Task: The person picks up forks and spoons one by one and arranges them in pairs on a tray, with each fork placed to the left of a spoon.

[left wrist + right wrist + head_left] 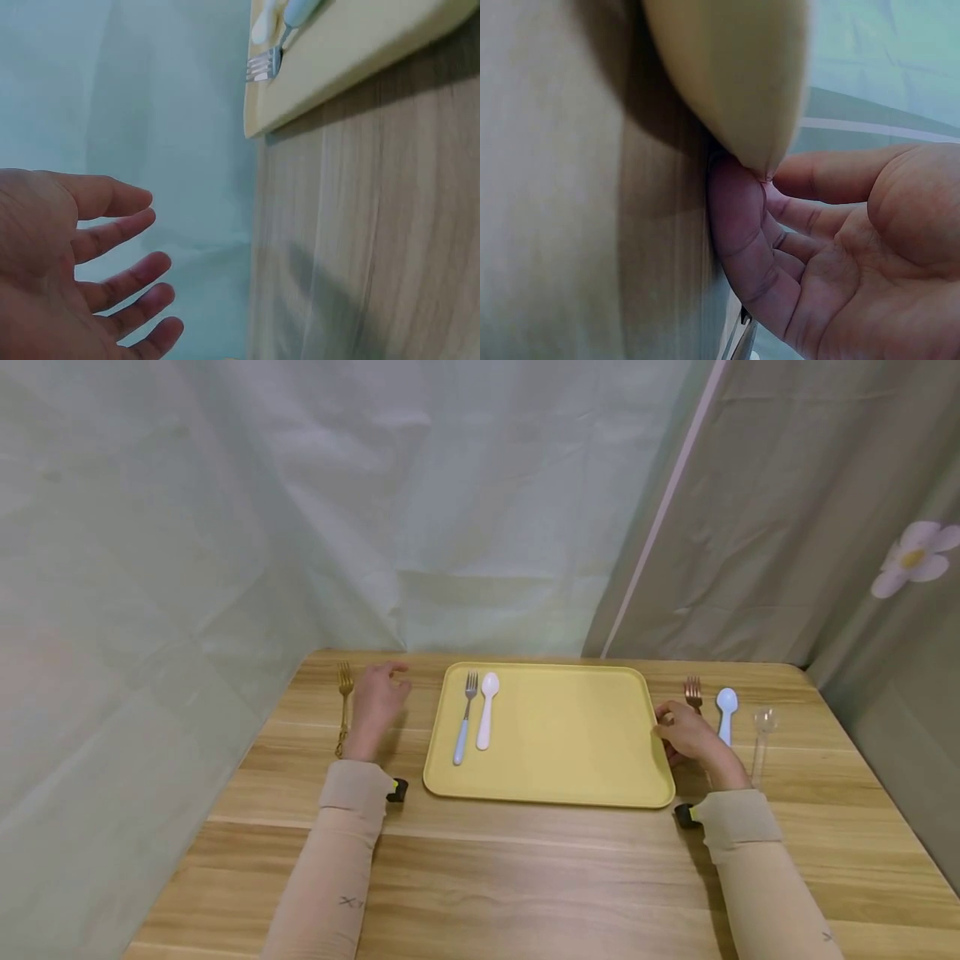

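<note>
A yellow rectangular tray [570, 735] lies on the wooden table. On its left part a fork with a blue handle [461, 731] and a pinkish-white spoon [486, 714] lie side by side. My right hand [686, 732] grips the tray's right edge. In the right wrist view, the thumb [832, 176] meets the rim from above while fingers curl beneath it. Left of the tray, my left hand [378, 697] hovers over the table with nothing in it, its fingers [127, 281] loosely bent and spread. A gold fork [344, 693] lies just to its left.
Right of the tray lie a copper-coloured fork [693, 691], partly hidden by my right hand, a light blue spoon [726, 710] and a clear spoon [762, 735]. Curtains [495, 527] hang behind the table's [525, 885] back edge and at both sides.
</note>
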Demonstrator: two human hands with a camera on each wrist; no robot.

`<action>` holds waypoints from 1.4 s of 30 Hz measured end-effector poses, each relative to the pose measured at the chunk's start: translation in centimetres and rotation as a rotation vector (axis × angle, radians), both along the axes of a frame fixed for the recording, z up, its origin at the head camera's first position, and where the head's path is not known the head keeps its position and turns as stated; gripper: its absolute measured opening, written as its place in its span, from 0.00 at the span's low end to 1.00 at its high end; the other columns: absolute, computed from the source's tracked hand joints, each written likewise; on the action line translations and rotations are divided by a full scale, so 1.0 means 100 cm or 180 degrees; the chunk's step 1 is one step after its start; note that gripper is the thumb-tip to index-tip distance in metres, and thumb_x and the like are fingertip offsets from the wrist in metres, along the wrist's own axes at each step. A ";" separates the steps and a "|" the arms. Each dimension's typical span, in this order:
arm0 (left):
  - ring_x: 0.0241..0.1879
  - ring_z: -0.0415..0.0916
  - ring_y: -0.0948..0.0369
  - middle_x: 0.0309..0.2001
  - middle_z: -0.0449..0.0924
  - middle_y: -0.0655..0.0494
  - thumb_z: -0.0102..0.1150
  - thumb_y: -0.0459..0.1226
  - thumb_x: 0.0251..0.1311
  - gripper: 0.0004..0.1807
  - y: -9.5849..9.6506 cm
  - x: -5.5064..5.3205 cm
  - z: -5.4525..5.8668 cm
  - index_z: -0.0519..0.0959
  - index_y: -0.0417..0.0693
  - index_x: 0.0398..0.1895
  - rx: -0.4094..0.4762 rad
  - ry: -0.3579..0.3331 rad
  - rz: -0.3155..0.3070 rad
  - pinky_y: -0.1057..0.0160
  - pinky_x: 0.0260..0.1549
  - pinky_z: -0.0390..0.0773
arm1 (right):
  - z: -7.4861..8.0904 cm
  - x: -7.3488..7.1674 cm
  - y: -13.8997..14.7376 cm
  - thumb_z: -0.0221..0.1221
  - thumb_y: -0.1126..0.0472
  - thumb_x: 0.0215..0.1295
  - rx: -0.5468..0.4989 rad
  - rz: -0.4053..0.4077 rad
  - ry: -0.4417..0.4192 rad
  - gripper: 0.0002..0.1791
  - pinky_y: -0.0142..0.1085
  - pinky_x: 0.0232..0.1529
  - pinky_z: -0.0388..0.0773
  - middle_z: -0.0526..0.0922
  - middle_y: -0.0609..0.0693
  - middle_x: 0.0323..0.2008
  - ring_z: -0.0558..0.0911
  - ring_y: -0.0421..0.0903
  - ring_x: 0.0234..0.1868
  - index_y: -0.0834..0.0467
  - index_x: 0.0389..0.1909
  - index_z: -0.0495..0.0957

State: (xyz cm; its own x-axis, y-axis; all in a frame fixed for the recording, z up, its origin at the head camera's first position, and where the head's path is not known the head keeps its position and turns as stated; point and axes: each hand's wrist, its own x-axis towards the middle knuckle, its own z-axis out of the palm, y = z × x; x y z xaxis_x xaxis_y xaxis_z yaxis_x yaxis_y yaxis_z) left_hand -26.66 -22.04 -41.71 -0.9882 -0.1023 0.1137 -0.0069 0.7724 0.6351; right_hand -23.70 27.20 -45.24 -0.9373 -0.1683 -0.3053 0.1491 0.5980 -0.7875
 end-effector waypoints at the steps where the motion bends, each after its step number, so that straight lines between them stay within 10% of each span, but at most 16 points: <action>1: 0.62 0.67 0.36 0.64 0.68 0.30 0.56 0.36 0.74 0.21 -0.002 0.000 0.000 0.77 0.39 0.67 0.0001 0.0026 0.0028 0.37 0.58 0.73 | 0.000 0.000 0.000 0.48 0.70 0.78 0.0000 0.0004 0.0004 0.18 0.41 0.22 0.83 0.77 0.59 0.29 0.81 0.46 0.22 0.76 0.61 0.60; 35: 0.64 0.66 0.37 0.63 0.72 0.31 0.55 0.35 0.73 0.22 -0.063 0.007 -0.013 0.77 0.38 0.67 0.0326 0.0181 0.0508 0.36 0.63 0.66 | -0.001 0.001 -0.002 0.48 0.70 0.76 0.0033 0.0019 0.0015 0.18 0.40 0.22 0.83 0.77 0.57 0.27 0.80 0.45 0.21 0.74 0.61 0.61; 42: 0.68 0.57 0.29 0.68 0.62 0.25 0.53 0.38 0.74 0.27 -0.073 0.012 -0.011 0.70 0.36 0.72 0.0206 -0.0273 0.0545 0.30 0.64 0.64 | 0.001 0.002 -0.002 0.48 0.71 0.76 0.0033 0.0039 0.0028 0.18 0.41 0.22 0.83 0.77 0.59 0.28 0.80 0.46 0.22 0.76 0.60 0.61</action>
